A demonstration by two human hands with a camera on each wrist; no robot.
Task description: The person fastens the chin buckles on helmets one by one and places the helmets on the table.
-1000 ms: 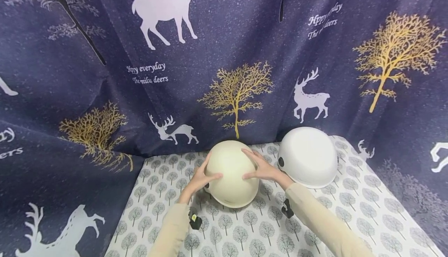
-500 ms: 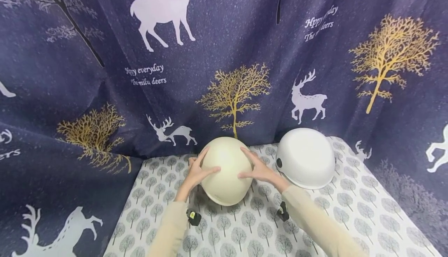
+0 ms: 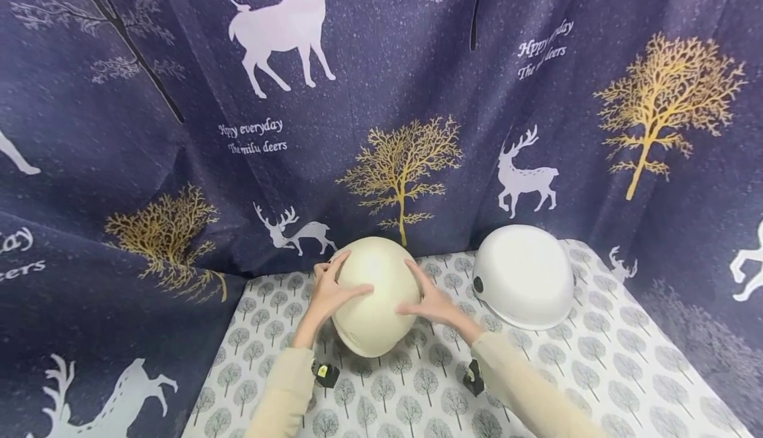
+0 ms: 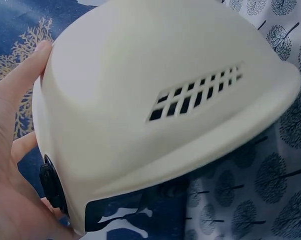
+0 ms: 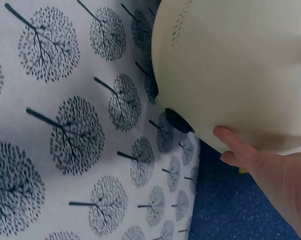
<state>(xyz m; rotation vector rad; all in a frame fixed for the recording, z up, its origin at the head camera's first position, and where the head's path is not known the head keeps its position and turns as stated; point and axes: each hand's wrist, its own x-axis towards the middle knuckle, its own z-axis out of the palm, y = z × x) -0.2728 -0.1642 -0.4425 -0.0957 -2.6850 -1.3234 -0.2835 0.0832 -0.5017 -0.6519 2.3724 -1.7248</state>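
A cream helmet (image 3: 377,272) is between my two hands near the back of the table. My left hand (image 3: 324,297) grips its left side, the thumb lying across the front of the shell. On the opposite side my right hand (image 3: 430,300) holds it with spread thumb and fingers. In the left wrist view the helmet (image 4: 115,100) is tilted, showing a slotted vent (image 4: 195,92), a brim, and a black round fitting (image 4: 53,185) beside my fingers. The right wrist view has my right thumb on the smooth shell (image 5: 235,75). The helmet's inside is mostly hidden.
A white helmet (image 3: 524,275) with a black side fitting sits dome up on the right of the table. The tablecloth (image 3: 426,385) has a grey tree print. A dark blue curtain (image 3: 381,93) with deer and trees hangs behind and at both sides.
Both hands have shifted left with the cream helmet and turned it, so its vent now faces the head camera. The white helmet stays in place.
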